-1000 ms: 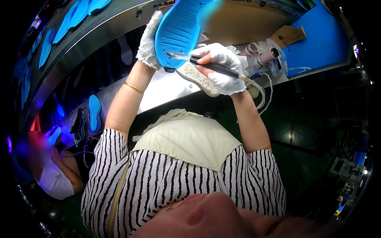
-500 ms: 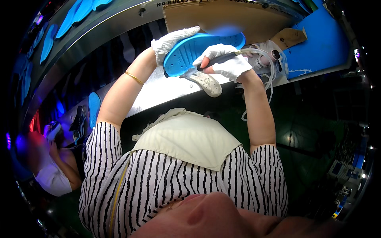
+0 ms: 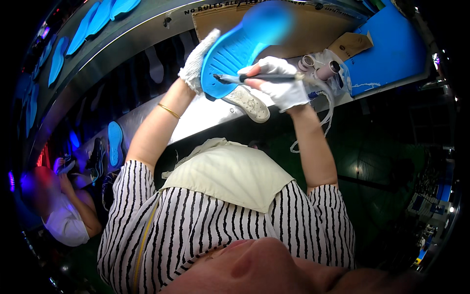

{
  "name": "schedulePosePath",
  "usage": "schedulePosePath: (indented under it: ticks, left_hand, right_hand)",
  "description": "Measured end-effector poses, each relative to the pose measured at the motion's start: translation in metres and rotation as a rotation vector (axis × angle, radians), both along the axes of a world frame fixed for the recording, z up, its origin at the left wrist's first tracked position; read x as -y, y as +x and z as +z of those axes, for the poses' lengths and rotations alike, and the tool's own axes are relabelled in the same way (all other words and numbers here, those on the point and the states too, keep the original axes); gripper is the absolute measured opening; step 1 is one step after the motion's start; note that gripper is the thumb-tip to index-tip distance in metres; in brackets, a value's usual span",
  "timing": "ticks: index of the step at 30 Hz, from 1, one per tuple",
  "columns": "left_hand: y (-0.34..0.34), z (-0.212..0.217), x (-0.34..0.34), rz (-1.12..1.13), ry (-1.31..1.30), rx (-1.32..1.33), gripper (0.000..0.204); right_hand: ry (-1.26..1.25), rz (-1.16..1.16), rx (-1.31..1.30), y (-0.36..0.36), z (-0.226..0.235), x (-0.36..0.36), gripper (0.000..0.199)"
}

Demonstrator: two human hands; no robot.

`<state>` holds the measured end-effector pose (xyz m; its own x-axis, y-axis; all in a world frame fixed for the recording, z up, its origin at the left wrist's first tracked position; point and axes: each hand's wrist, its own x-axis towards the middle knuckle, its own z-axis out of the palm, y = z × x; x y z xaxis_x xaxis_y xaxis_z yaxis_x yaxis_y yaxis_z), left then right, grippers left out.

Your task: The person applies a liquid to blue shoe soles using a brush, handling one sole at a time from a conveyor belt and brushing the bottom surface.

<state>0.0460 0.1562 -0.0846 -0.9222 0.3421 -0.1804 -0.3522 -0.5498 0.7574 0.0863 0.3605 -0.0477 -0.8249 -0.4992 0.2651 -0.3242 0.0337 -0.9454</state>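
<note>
My left hand [image 3: 195, 64], in a white knitted glove, is closed along the left edge of a blue shoe sole [image 3: 226, 55] held up and tilted over the bench. The sole's far end is blurred. A dark-handled brush [image 3: 277, 78] is gripped in my right hand [image 3: 283, 92], whose white glove leaves thumb and fingertips bare. Its dark tip lies over the sole's near end, seemingly touching the grooved face. Under the sole, a white shoe piece with small holes [image 3: 251, 104] rests on the bench's edge, partly covered.
Behind the sole stands a brown cardboard box [image 3: 313, 32]. Pinkish spools [image 3: 327, 71], clear tubing [image 3: 329, 113] and a blue panel [image 3: 384, 49] are at the right. More blue soles [image 3: 115, 142] line the conveyor and bench at left, where another person sits [image 3: 68, 220].
The blue sole has tilted so its far end rises upward. My right hand has turned the brush, bringing its tip leftward onto the sole's near end.
</note>
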Motion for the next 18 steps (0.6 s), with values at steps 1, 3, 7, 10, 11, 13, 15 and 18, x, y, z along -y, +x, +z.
schedulePosePath:
  ticks: [1, 3, 7, 10, 11, 13, 15, 18]
  left_hand:
    - [0.001, -0.002, -0.003, -0.171, 0.321, -0.038, 0.078]
    - [-0.002, -0.007, 0.001, -0.235, 0.467, -0.131, 0.084]
    - [0.0, -0.017, 0.001, -0.229, 0.516, -0.146, 0.085]
    - [0.011, -0.009, -0.009, -0.162, 0.584, -0.123, 0.08]
    - [0.014, -0.006, -0.011, -0.136, 0.599, -0.132, 0.079]
    - [0.015, -0.007, -0.012, -0.08, 0.586, -0.161, 0.076]
    - [0.009, -0.016, -0.009, -0.061, 0.498, -0.141, 0.083]
    - [0.018, -0.012, -0.01, -0.107, 0.638, -0.071, 0.078]
  right_hand:
    - [0.119, -0.079, -0.176, 0.005, -0.009, 0.005, 0.014]
    - [-0.086, 0.019, -0.07, 0.019, -0.028, 0.02, 0.014]
    - [0.12, 0.181, 0.178, 0.026, -0.004, 0.016, 0.013]
    - [-0.393, -0.012, 0.178, 0.014, -0.009, 0.019, 0.014]
    - [-0.1, -0.165, -0.028, 0.011, -0.003, 0.017, 0.014]
    - [-0.122, -0.159, -0.17, 0.01, -0.014, 0.025, 0.013]
    - [-0.007, -0.138, -0.402, 0.018, -0.015, 0.035, 0.016]
    - [-0.032, 0.024, -0.227, 0.025, -0.005, 0.035, 0.015]
